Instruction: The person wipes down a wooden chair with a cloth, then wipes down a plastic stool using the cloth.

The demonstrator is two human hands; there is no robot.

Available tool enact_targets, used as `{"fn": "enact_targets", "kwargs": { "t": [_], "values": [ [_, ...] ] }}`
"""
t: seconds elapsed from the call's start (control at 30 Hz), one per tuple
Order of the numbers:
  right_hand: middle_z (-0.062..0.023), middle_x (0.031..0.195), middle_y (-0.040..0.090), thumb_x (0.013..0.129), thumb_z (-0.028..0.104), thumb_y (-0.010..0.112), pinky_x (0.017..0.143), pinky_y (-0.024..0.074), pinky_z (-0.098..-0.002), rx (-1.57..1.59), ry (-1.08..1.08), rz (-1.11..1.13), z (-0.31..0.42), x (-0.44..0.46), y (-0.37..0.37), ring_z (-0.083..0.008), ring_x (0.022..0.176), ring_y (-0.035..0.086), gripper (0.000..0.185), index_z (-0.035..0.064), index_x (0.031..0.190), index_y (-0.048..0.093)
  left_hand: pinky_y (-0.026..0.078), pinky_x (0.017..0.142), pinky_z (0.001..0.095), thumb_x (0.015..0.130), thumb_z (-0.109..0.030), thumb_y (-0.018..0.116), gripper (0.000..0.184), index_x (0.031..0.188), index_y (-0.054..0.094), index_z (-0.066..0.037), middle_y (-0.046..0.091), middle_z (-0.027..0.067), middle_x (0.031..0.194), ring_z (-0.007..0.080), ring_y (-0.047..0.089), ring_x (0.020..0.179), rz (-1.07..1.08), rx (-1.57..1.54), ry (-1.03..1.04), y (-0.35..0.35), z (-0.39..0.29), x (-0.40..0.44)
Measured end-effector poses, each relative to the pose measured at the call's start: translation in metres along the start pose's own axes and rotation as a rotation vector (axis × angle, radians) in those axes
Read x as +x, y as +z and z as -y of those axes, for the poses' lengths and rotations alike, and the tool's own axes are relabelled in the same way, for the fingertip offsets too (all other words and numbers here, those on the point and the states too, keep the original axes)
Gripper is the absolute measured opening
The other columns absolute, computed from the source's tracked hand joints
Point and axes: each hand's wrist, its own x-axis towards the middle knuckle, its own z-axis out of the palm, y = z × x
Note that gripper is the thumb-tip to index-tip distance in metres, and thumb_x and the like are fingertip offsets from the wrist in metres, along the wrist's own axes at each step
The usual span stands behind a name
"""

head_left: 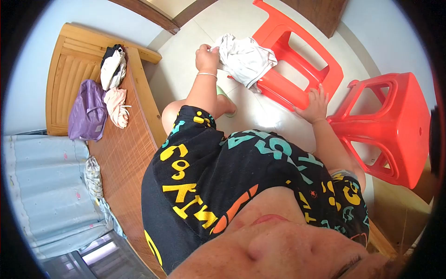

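Note:
My left hand point(207, 59), with a thin band at the wrist, pinches the edge of a crumpled white cloth point(245, 61). That cloth lies bunched over one end of a red plastic stool point(284, 91), and part of it hangs down the side. My right hand point(314, 105) rests on the same stool with its fingers spread, holding nothing. The stool has large cut-out openings, and cloth hides its left end.
To the right stands another red plastic stool point(397, 128). A wooden bed point(121, 153) at the left bears a purple bag point(88, 111), a pink cloth point(117, 107) and other bunched clothes point(113, 69). A green slipper point(228, 101) is on my foot on the tiled floor.

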Motion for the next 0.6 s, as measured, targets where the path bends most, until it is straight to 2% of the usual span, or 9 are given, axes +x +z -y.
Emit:
{"fn": "enact_targets", "kwargs": {
  "t": [0.07,0.13,0.27,0.33,0.37,0.47,0.5,0.57,0.6],
  "values": [
    [-0.0086,0.136,0.050,0.062,0.052,0.082,0.116,0.0185,-0.0617,0.021,0.000,-0.019,0.000,0.000,0.002,-0.0321,0.145,0.025,0.072,0.0044,0.113,0.062,0.053,0.086,0.0428,0.082,-0.037,0.074,0.044,0.111,0.066,-0.005,0.067,0.0185,0.108,0.0347,0.067,0.098,0.001,0.070,0.008,-0.006,-0.013,0.007],
    [-0.0088,0.136,0.050,0.062,0.052,0.082,0.116,0.0184,-0.0620,0.040,-0.001,-0.036,0.000,-0.001,0.003,-0.0322,0.145,0.024,0.072,0.0045,0.112,0.062,0.053,0.088,0.0417,0.078,-0.039,0.076,0.053,0.112,0.063,0.000,0.067,0.0199,0.110,0.0351,0.067,0.099,0.155,0.101,-0.065,-0.008,-0.018,0.019],
    [-0.0095,0.136,0.050,0.063,0.055,0.080,0.116,0.0176,-0.0626,0.006,0.016,-0.002,0.002,0.001,0.002,-0.0318,0.146,0.023,0.073,0.0046,0.112,0.062,0.052,0.090,0.0399,0.078,-0.034,0.073,0.049,0.109,0.063,0.002,0.067,0.0230,0.112,0.0350,0.067,0.102,0.212,-0.039,-0.156,0.010,-0.005,0.028],
    [-0.0097,0.136,0.050,0.063,0.057,0.080,0.116,0.0173,-0.0625,-0.003,0.027,0.001,0.003,0.002,0.000,-0.0317,0.146,0.023,0.073,0.0046,0.112,0.062,0.051,0.092,0.0386,0.081,-0.027,0.065,0.046,0.115,0.060,0.005,0.066,0.0270,0.114,0.0358,0.066,0.105,0.184,-0.238,-0.260,0.016,-0.005,0.016],
    [-0.0099,0.137,0.049,0.064,0.057,0.079,0.116,0.0167,-0.0623,-0.003,0.031,0.021,0.003,0.003,-0.002,-0.0316,0.146,0.023,0.074,0.0045,0.112,0.062,0.051,0.092,0.0386,0.081,-0.027,0.065,0.046,0.115,0.060,0.005,0.066,0.0270,0.114,0.0358,0.066,0.105,0.184,-0.238,-0.258,0.024,-0.002,0.013],
    [-0.0101,0.138,0.049,0.065,0.058,0.078,0.117,0.0156,-0.0621,-0.005,0.032,0.050,0.004,0.001,-0.003,-0.0317,0.147,0.022,0.075,0.0043,0.113,0.061,0.048,0.097,0.0376,0.084,-0.021,0.056,0.054,0.130,0.051,0.008,0.064,0.0298,0.117,0.0383,0.064,0.111,0.087,-0.354,-0.321,0.031,-0.002,0.002],
    [-0.0102,0.139,0.049,0.065,0.059,0.078,0.117,0.0151,-0.0620,-0.008,0.027,0.057,0.003,0.000,-0.003,-0.0317,0.147,0.021,0.075,0.0042,0.114,0.061,0.048,0.097,0.0376,0.084,-0.021,0.056,0.054,0.130,0.051,0.008,0.064,0.0298,0.117,0.0383,0.064,0.111,0.087,-0.354,-0.322,0.035,0.000,-0.001],
    [-0.0102,0.140,0.049,0.065,0.058,0.078,0.118,0.0150,-0.0620,-0.012,0.033,0.065,0.004,0.000,-0.006,-0.0316,0.147,0.021,0.075,0.0042,0.115,0.061,0.051,0.090,0.0371,0.082,-0.022,0.058,0.049,0.119,0.060,0.010,0.068,0.0281,0.108,0.0341,0.068,0.101,-0.091,-0.404,-0.379,0.048,0.011,-0.001],
    [-0.0101,0.140,0.048,0.065,0.058,0.079,0.118,0.0149,-0.0619,-0.014,0.042,0.071,0.005,0.000,-0.007,-0.0315,0.147,0.021,0.076,0.0043,0.115,0.061,0.051,0.090,0.0371,0.082,-0.022,0.058,0.049,0.119,0.060,0.010,0.068,0.0281,0.108,0.0341,0.068,0.101,-0.095,-0.402,-0.372,0.067,0.036,0.001]
  ]
}}
